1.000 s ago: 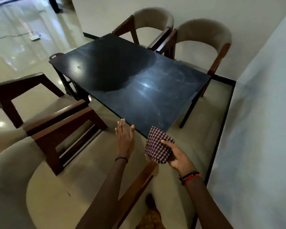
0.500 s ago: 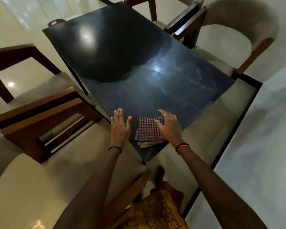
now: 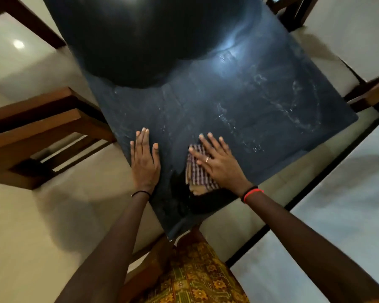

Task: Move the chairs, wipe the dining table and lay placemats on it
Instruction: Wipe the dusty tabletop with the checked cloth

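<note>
The dark table (image 3: 239, 110) is running off the top edge, its far half lying in shadow. Cropped chairs (image 3: 42, 127) are flanking it. The right hand (image 3: 219, 165), fingers straight, is pressing and half covering the checked cloth (image 3: 194, 174) near the table's near corner. The left hand (image 3: 144, 162) is resting flat alongside.

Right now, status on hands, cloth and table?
Left hand flat on table near its edge. Right hand flat, pressing checked cloth onto table. Whitish smears beyond the cloth.
</note>
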